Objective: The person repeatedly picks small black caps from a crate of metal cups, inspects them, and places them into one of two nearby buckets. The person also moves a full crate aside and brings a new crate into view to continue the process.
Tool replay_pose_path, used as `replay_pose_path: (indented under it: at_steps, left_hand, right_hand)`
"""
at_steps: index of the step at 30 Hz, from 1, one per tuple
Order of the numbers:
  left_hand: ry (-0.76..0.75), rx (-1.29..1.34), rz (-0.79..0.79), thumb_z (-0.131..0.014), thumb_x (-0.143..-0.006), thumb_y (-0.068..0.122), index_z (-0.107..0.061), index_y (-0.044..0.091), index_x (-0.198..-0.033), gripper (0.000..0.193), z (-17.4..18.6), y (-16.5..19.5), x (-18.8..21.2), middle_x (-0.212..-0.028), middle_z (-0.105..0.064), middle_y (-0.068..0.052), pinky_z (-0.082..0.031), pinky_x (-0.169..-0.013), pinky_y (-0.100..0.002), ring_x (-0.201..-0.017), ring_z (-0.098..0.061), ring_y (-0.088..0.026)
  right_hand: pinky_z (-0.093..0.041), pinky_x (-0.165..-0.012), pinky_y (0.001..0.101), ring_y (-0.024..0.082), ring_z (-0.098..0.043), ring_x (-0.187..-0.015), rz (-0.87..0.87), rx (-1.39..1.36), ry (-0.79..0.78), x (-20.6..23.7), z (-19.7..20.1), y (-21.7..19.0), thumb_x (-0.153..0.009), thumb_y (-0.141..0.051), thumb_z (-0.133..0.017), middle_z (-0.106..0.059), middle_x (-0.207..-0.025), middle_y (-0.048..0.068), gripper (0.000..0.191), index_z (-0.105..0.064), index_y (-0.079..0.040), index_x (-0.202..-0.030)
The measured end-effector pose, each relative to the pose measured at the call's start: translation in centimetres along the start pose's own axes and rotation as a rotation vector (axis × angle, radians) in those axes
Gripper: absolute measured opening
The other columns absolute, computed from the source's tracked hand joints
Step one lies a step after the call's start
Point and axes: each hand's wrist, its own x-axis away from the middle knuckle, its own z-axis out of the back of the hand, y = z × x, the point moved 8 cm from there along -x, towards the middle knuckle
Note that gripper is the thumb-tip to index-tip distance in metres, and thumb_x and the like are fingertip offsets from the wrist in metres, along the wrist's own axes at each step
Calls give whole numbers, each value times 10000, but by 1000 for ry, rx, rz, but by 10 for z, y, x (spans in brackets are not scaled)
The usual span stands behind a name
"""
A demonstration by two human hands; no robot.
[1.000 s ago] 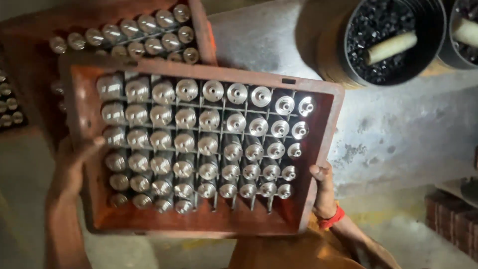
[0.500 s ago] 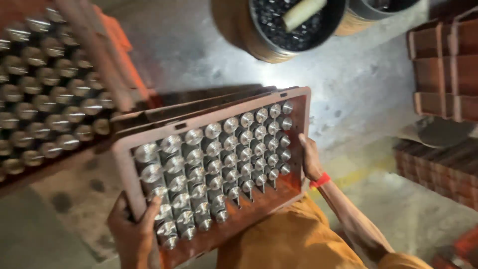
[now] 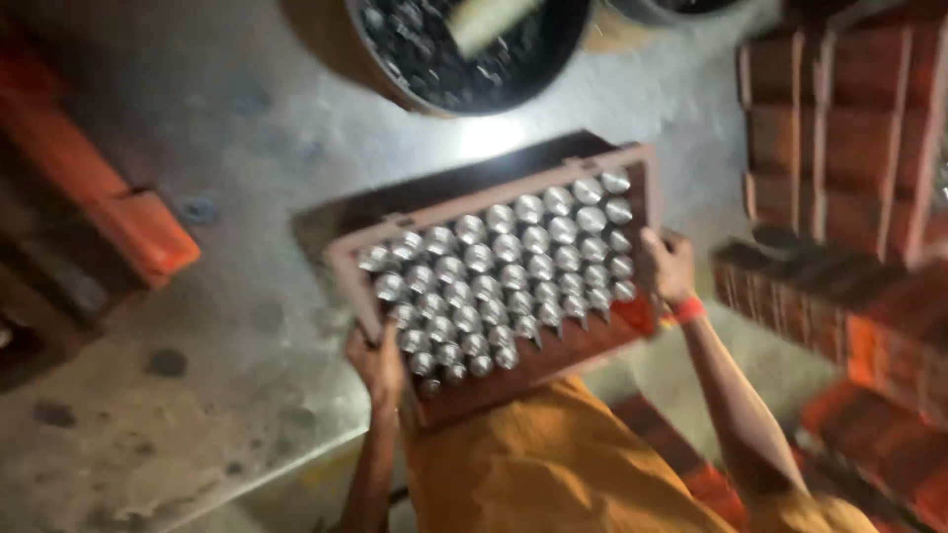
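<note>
- As I watched through the head camera, I began at nine o'clock, where orange blocks lay on the stained concrete floor, well apart from the work.
- At about seven o'clock of the tray, the left hand was clenched over the near-left rim, fingers wrapped on the frame.
- Centre frame, the reddish-brown tray was held above the floor, tilted, and in front of the orange shirt.
- Rows of shiny metal tubes stood packed in it, open ends up; motion blur kept me from counting them.
- At twelve o'clock a round bin of dark granules sat on the floor with a pale stick poking out, apart from the tray.
- At three o'clock of the tray, the right hand, red band at the wrist, gripped the far-right rim.
- Further toward three o'clock, stacks of similar reddish trays stood near.
- I judged the step in hand to be carrying the loaded tray, both hands bearing it.
- My reading was that the next move called for keeping the tray level, so no tubes slid out, and for a flat spot to set it on.
</note>
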Motion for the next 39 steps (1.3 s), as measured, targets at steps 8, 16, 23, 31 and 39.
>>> replay_pose_path:
  at_steps: [8,16,23,31,39]
  left_hand:
    - [-10,220,-5,-683,-942,65,-684,-74,-1135,238,-89,28,16,-1001,-715,-67,-510,-829,-303,-903,-645,-158]
    - [144,29,46,-739,-878,187,-700,-71,-1121,357,-108,31,5,-941,-714,-95,-514,-793,-336,-861,-640,-187]
    - [145,84,39,-758,-884,302,-732,-102,-1128,473,-109,62,8,-1002,-758,-144,-540,-737,-327,-837,-652,-154]
    - [217,-24,-42,-773,-870,333,-724,-62,-1163,494,-99,92,2,-1011,-779,-127,-551,-788,-338,-881,-714,-183]
    - [153,87,-158,-784,-873,331,-754,-26,-1042,396,-101,100,2,-837,-735,-87,-515,-677,-357,-738,-618,-141]
  right_hand:
    - [-459,-700,328,105,-549,-808,416,418,135,-56,41,-95,-995,-326,-762,-665,-908,-28,341,-706,10,-1018]
    - [-404,-566,318,105,-513,-643,298,352,27,-112,54,-105,-969,-419,-760,-630,-759,-18,461,-723,41,-957]
    - [-439,-594,359,140,-514,-667,512,535,-57,-113,38,-122,-1011,-471,-686,-643,-700,79,478,-767,0,-1005]
    - [-458,-950,461,386,-596,-1079,1201,645,100,-23,9,-206,-943,-313,-719,-623,-1167,229,499,-579,17,-1290]
    - [-474,-1015,461,409,-621,-1175,1450,515,-404,37,-169,-310,-1064,-281,-606,-644,-1234,234,374,-607,19,-1288]
